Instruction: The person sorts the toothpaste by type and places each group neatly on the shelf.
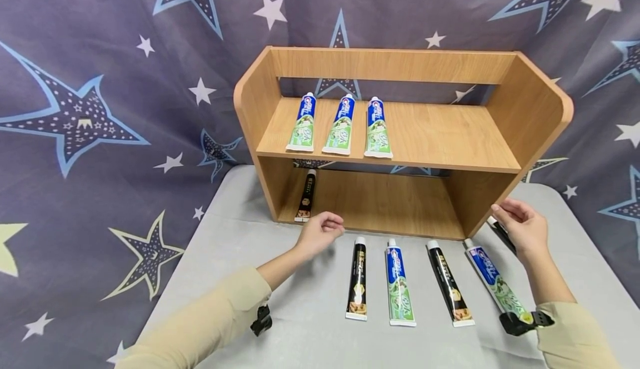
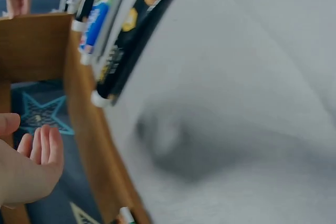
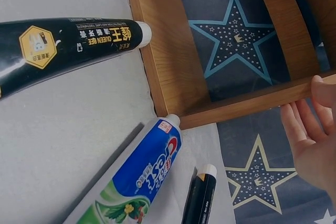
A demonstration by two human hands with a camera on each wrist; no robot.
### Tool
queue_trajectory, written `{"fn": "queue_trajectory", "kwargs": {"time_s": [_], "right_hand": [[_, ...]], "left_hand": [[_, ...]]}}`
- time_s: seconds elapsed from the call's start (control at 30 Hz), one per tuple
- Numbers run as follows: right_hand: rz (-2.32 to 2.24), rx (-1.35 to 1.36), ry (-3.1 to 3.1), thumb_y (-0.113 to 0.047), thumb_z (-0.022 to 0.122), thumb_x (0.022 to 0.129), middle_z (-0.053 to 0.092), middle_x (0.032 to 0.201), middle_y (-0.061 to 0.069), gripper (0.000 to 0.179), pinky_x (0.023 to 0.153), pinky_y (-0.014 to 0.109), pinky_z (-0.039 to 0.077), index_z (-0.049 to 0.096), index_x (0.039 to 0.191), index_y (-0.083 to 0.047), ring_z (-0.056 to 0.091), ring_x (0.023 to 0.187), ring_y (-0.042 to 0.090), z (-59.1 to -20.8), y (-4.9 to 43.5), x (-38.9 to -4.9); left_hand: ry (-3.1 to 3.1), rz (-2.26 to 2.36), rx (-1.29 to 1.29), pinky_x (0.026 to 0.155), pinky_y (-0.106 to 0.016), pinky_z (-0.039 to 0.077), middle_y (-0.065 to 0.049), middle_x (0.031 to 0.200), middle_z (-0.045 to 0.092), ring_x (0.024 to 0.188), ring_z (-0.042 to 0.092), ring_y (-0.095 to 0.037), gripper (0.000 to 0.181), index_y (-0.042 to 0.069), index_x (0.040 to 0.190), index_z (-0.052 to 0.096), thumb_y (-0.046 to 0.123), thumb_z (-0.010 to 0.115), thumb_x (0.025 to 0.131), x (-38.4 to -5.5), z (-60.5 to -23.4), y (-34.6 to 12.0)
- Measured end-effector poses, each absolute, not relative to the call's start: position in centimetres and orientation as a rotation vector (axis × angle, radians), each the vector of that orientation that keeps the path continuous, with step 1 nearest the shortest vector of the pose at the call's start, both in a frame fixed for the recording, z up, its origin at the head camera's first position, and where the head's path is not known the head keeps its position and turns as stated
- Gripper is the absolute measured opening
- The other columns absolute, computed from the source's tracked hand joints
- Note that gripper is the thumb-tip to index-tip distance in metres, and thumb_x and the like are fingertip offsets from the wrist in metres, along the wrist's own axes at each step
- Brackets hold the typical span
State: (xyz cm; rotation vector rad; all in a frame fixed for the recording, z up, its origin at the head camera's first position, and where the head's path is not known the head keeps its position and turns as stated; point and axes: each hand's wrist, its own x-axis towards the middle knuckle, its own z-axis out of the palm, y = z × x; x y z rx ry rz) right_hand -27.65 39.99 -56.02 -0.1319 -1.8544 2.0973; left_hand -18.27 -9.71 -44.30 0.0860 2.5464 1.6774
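Observation:
My left hand (image 1: 320,234), fingers loosely bent and holding nothing, hovers by the lower front edge of a wooden shelf unit (image 1: 395,63). Near its right side panel is my right hand (image 1: 522,227), fingers relaxed; the thumb overlaps the panel edge in the right wrist view. A black toothpaste tube (image 1: 501,235) lies partly hidden beneath that hand, beside a blue-green toothpaste tube (image 1: 495,277). Left of these on the table are a black tube (image 1: 450,283), a blue-green tube (image 1: 398,283) and another black tube (image 1: 357,280), caps toward the shelf.
Three blue-green tubes (image 1: 340,124) lie on the upper board, toward its left. One black tube (image 1: 306,195) lies at the left end of the lower board. The grey-covered table (image 1: 305,330) meets a star-patterned curtain (image 1: 100,191) behind the unit.

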Motion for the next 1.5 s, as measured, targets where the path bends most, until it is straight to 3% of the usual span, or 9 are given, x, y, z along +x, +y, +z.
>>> {"fn": "queue_trajectory", "kwargs": {"time_s": [0.13,0.37,0.53,0.77,0.93,1.2,1.5], "right_hand": [[2.106,-0.128,-1.856,0.001,0.078,0.075,0.075,0.092,-0.005,0.037,0.070,0.017,0.057,0.068,0.111,-0.006,0.072,0.081,0.005,-55.7,39.7,-27.5],[2.078,-0.140,-1.863,-0.002,0.079,0.075,0.074,0.092,-0.005,0.038,0.069,0.018,0.057,0.068,0.111,-0.005,0.072,0.079,0.005,-56.0,39.7,-27.6],[2.096,-0.137,-1.838,-0.004,0.081,0.072,0.074,0.091,-0.004,0.043,0.069,0.018,0.057,0.066,0.113,-0.001,0.072,0.078,0.005,-56.2,39.8,-27.7],[2.118,-0.135,-1.833,-0.005,0.082,0.072,0.074,0.092,-0.004,0.045,0.069,0.018,0.057,0.065,0.113,0.000,0.072,0.079,0.005,-56.2,39.8,-27.6],[2.125,-0.136,-1.832,-0.005,0.082,0.072,0.074,0.091,-0.004,0.045,0.069,0.017,0.057,0.065,0.113,0.000,0.072,0.079,0.005,-55.9,39.7,-27.5],[2.106,-0.140,-1.845,-0.005,0.082,0.073,0.075,0.092,-0.005,0.044,0.069,0.017,0.057,0.066,0.114,-0.001,0.072,0.079,0.004,-56.1,39.8,-27.6],[2.131,-0.104,-1.850,0.004,0.077,0.075,0.075,0.089,-0.007,0.035,0.066,0.014,0.057,0.071,0.106,-0.009,0.071,0.077,0.004,-54.5,38.8,-26.6]], "left_hand": [[2.510,1.643,0.016,0.075,-0.024,0.057,-0.017,0.098,0.070,0.082,0.066,-0.016,0.024,-0.003,0.104,0.065,0.006,0.070,0.082,-18.1,-46.1,-9.9],[2.375,1.573,-0.059,0.064,-0.033,0.059,-0.016,0.096,0.070,0.078,0.069,-0.032,0.030,-0.004,0.108,0.062,0.007,0.069,0.081,-17.4,-48.7,-9.8],[2.349,1.516,-0.065,0.060,-0.028,0.057,-0.014,0.089,0.070,0.070,0.067,-0.024,0.030,-0.004,0.106,0.062,0.005,0.071,0.079,-16.6,-49.7,-9.1],[2.391,1.461,-0.027,0.053,-0.019,0.048,-0.011,0.079,0.069,0.059,0.055,-0.009,0.027,-0.003,0.096,0.061,0.002,0.075,0.073,-15.4,-50.5,-7.5],[2.526,1.384,0.008,0.059,-0.022,0.047,-0.013,0.075,0.068,0.062,0.056,-0.011,0.030,-0.002,0.089,0.058,0.005,0.079,0.069,-14.9,-50.6,-6.4],[2.630,1.268,-0.030,0.056,-0.023,0.043,-0.008,0.069,0.063,0.063,0.053,-0.013,0.029,-0.001,0.081,0.059,0.011,0.081,0.068,-14.5,-50.3,-5.4],[2.507,1.282,-0.332,0.054,-0.023,0.048,-0.005,0.070,0.057,0.062,0.054,-0.015,0.026,0.004,0.072,0.056,0.007,0.081,0.067,-14.3,-49.1,-4.3]]}}
